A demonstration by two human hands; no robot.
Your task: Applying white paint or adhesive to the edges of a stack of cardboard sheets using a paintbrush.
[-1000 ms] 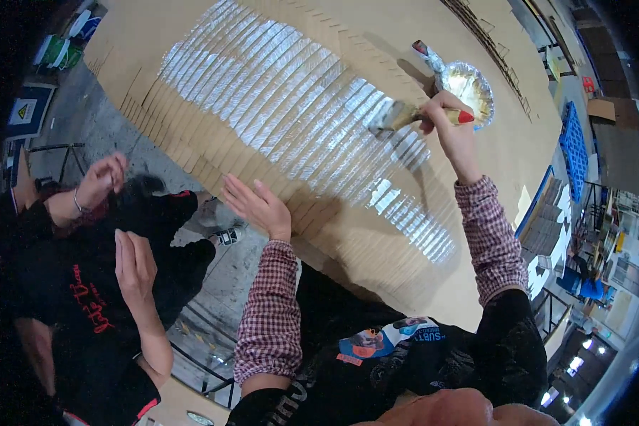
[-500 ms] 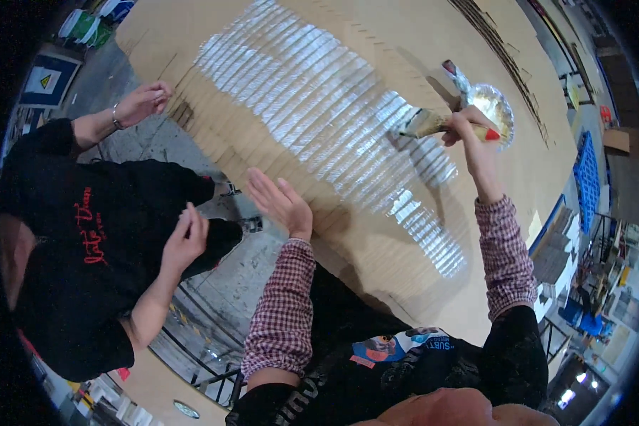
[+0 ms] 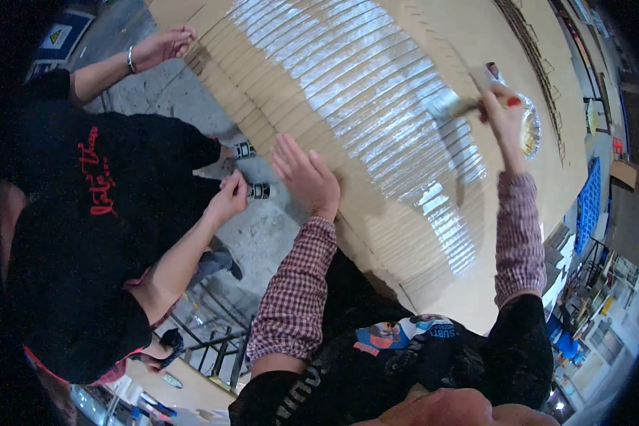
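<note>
A large sheet of slotted brown cardboard (image 3: 277, 92) lies in front of me, with a wet glossy coating (image 3: 376, 92) spread over its middle. My right hand (image 3: 503, 113) grips a paintbrush (image 3: 453, 106) whose bristles rest on the glossy area near its right side. My left hand (image 3: 307, 176) lies flat, fingers spread, on the near bare edge of the cardboard. Both my sleeves are red-and-white checked.
A person in a black shirt stands at my left, one hand (image 3: 165, 44) holding the cardboard's far left edge, the other (image 3: 228, 199) near the edge by my left hand. A round shiny dish (image 3: 531, 128) sits beyond my brush hand. Grey floor (image 3: 263, 234) lies below.
The view has swung and closed in on the cardboard. My right hand has carried the brush a little across the glossy patch. The other person's near hand has come closer to my left hand.
</note>
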